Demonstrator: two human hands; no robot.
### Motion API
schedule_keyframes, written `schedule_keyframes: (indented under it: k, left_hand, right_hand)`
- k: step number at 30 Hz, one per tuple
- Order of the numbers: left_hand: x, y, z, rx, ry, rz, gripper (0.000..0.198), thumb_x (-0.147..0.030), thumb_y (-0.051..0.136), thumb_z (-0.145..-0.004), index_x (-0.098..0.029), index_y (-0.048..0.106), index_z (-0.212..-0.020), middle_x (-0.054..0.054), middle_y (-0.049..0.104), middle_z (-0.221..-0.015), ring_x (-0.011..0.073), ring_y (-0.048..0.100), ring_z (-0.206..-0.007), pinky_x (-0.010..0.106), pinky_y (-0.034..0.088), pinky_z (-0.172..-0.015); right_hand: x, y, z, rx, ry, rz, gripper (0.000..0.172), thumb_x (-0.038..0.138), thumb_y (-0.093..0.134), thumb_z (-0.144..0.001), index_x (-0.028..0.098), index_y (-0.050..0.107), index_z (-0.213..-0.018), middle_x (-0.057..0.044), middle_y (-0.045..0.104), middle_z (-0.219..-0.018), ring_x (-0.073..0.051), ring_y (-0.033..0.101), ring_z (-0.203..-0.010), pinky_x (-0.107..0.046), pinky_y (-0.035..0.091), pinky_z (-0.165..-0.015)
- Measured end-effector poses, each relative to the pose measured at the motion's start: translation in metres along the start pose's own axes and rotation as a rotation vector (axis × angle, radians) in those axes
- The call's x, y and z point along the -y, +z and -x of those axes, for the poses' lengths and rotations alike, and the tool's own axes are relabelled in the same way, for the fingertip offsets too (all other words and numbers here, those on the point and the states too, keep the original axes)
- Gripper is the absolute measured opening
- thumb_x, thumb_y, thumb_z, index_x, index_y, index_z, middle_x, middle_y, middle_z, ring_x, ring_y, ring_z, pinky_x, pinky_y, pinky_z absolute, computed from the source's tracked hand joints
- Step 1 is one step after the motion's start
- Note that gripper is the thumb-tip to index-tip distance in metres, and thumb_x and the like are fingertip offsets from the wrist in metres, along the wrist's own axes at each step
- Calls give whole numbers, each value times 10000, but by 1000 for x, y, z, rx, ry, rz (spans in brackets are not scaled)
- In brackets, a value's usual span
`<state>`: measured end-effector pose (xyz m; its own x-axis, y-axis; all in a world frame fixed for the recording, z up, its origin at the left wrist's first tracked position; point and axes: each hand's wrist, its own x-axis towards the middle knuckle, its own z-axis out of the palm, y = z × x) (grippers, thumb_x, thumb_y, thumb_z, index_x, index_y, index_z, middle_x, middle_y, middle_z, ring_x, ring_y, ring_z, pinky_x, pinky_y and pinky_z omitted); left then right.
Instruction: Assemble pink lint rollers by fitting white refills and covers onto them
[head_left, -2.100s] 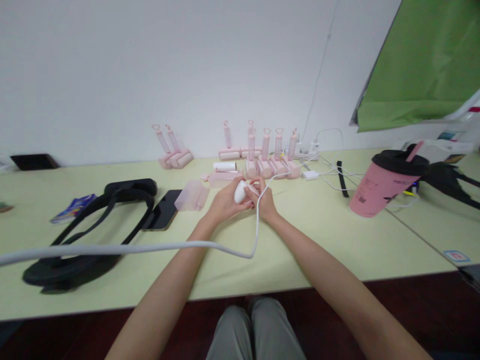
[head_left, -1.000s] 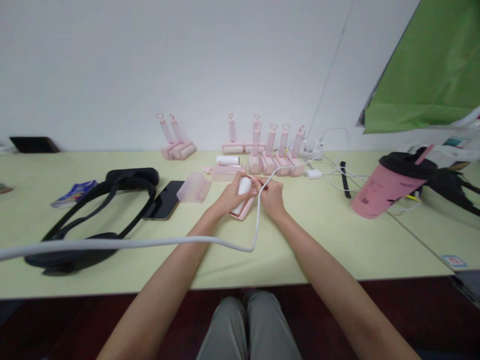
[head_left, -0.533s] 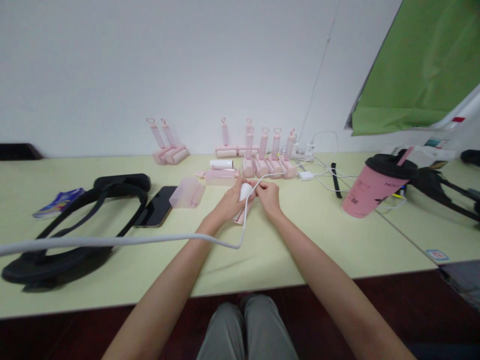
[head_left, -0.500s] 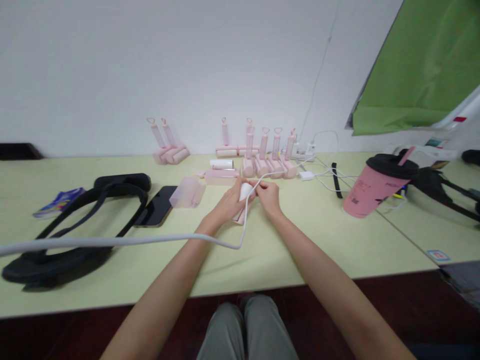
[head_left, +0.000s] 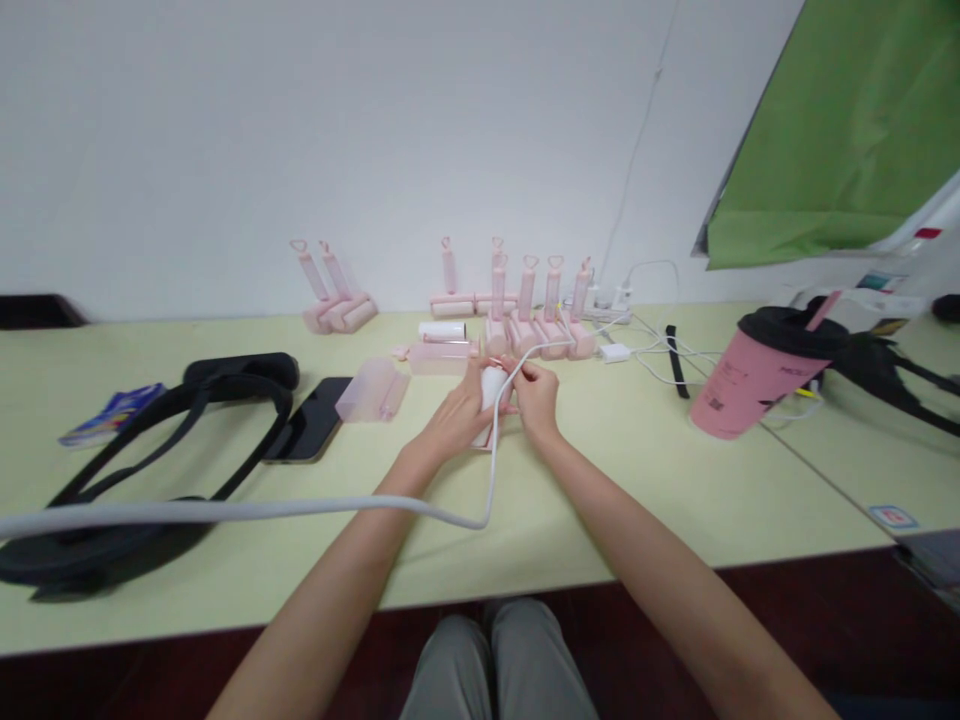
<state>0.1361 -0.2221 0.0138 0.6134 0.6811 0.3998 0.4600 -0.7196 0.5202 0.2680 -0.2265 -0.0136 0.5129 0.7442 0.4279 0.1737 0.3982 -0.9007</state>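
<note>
White roll [head_left: 491,392] turned since the earlier frame, from a short stub between the hands to a longer shape, nearly upright and slightly tilted, its long axis running away from the body. Grey trouser knees [head_left: 499,665] lowest in view, below the edge of the tabletop [head_left: 570,520]. Thick white cable [head_left: 225,512] across the near part of the tabletop, bending up past the right side of the roll and on between the hands. Left fingers [head_left: 472,395] curled closed around the roll's side, holding it. Right fingers [head_left: 521,372] pinched together at the roll's far end, nearly closed; whether on roll or cable, impossible to tell. Pink piece [head_left: 483,446] just under the roll's near end. Farther left, a translucent pink case [head_left: 371,390], a black phone [head_left: 309,425] and a black strap [head_left: 172,400]. Beyond, a row of pink lint rollers [head_left: 536,335] by the wall; to the right, a pink cup [head_left: 761,385].
</note>
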Motion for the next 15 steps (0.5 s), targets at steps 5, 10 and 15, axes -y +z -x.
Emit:
schedule_keyframes:
  k: [5,10,15]
  left_hand:
    - [0,-4,1,-48,21,56,639,-475,419,-839,-178,188,-1356,175,462,-1247,272,543,-1048,433,375,-916]
    - [-6,-6,1,-134,14,140,810,-460,444,-840,-180,-58,-1411,178,480,-1250,235,577,-988,391,379,-920]
    - [-6,-3,-2,-248,-60,164,812,-490,460,-826,-199,-15,-1415,157,503,-1230,258,563,-1025,406,378,-923]
  right_hand:
    - [5,4,3,-14,-12,-125,369,431,562,-733,102,708,-812,-54,681,-734,-163,586,-723,-256,458,-671]
    - [13,6,7,2,5,-146,389,445,501,-779,121,687,-887,-70,690,-863,-187,606,-819,-287,488,-731]
    - [16,9,8,76,-20,-291,431,438,477,-815,218,522,-1183,-55,614,-1130,-176,551,-1059,-323,457,-897]
